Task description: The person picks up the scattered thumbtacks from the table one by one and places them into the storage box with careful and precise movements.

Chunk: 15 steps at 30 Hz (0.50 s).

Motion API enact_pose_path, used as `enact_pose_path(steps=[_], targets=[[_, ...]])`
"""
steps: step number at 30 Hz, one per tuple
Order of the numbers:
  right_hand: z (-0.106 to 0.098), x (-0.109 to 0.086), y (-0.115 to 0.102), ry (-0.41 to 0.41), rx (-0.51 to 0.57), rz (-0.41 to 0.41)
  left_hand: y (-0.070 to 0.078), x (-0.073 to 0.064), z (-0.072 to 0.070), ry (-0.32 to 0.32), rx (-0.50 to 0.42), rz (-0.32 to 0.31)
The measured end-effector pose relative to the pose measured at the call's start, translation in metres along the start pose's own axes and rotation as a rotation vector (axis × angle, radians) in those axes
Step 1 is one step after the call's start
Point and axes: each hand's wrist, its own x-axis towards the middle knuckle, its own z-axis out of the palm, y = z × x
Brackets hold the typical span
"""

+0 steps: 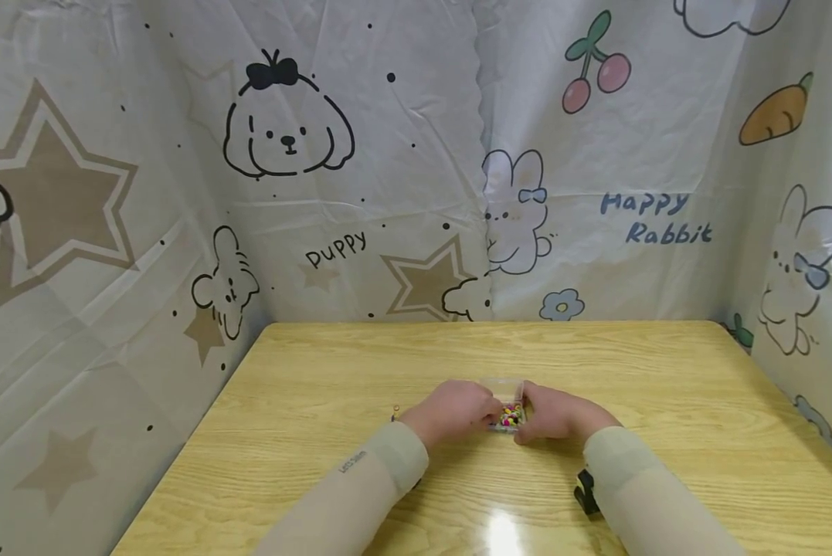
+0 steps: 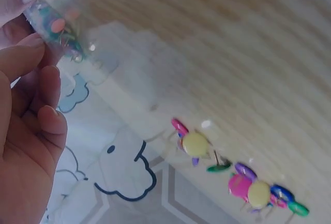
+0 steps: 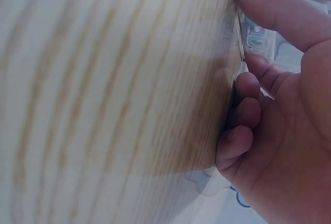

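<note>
A small clear plastic box with its lid raised at the back stands on the table. Colorful thumbtacks fill its bottom. My right hand grips the box's right side, thumb at the front and fingers behind. From the left, my left hand reaches over the box with curled fingers, its fingertips at the tacks; I cannot tell whether they pinch one. In the left wrist view, the left thumb and index finger are right at the box.
Several loose thumbtacks lie in a row on the wooden table, left of the left hand. A printed cloth hangs around the table's back and sides. A black device sits under the right wrist.
</note>
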Motion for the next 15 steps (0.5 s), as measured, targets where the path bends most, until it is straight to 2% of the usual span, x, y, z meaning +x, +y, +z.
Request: enact_pose_path(steps=[3,6,11,15], targets=[[0.0,0.0,0.0,0.001,-0.001,0.0,-0.004,-0.005,-0.005,0.006,-0.041,-0.007],[0.0,0.0,-0.001,0.002,0.008,-0.003,-0.013,-0.012,-0.012,0.003,-0.043,-0.035],[0.0,0.0,-0.002,-0.005,0.034,0.01,-0.035,-0.03,-0.02,-0.043,-0.073,-0.129],[0.0,0.0,-0.002,-0.009,0.018,0.016,-0.052,-0.047,-0.02,-0.08,-0.121,-0.202]])
